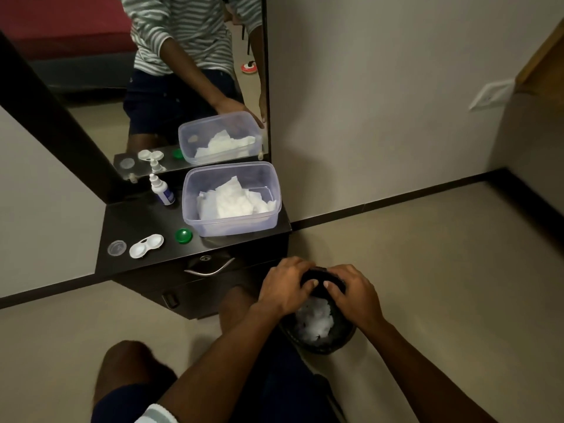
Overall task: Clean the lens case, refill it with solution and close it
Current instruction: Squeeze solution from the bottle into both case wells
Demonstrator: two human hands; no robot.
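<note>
The far rim of a black round waste bin [317,340] holding crumpled white tissue is gripped by the left hand [282,288] and the right hand [354,293], fingers curled over it. The white two-well plastic lens case [146,245] is left open on the dark cabinet top [140,218], between a clear round cap [117,248] and a green round cap [183,235], near the white solution bottle [163,190].

Dark desk [134,221] against a mirror, carrying: clear round lid [117,248] at the front left, open white lens case [146,246] just beside it, green cap [183,235] next along, solution bottle [163,191] upright at the back, clear tub [231,201] of tissues on the right. Black bin [320,337] on the floor [427,270] beside.
</note>
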